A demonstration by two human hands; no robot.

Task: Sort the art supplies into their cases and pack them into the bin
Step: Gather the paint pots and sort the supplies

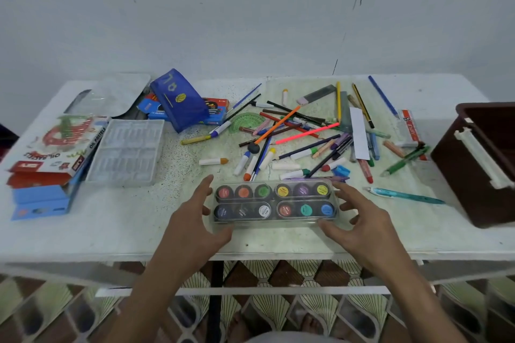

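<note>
A clear paint case [274, 200] with two rows of poster-colour pots lies near the table's front edge. My left hand [192, 217] is at its left end, with the thumb at the front corner and the fingers spread along the side. My right hand [365, 220] mirrors it at the right end, fingers relaxed. A brown bin [485, 164] with a white handle stands at the far right. Loose pencils, crayons and markers [306, 133] lie scattered behind the case.
An oil pastels box [55, 147] and its clear insert tray [126, 152] sit at the left, with a blue pouch [179, 100] on a colour-pencil box [216, 113] behind. A teal pen [407, 195], an eraser [409, 128] and a green protractor [248, 121] lie loose.
</note>
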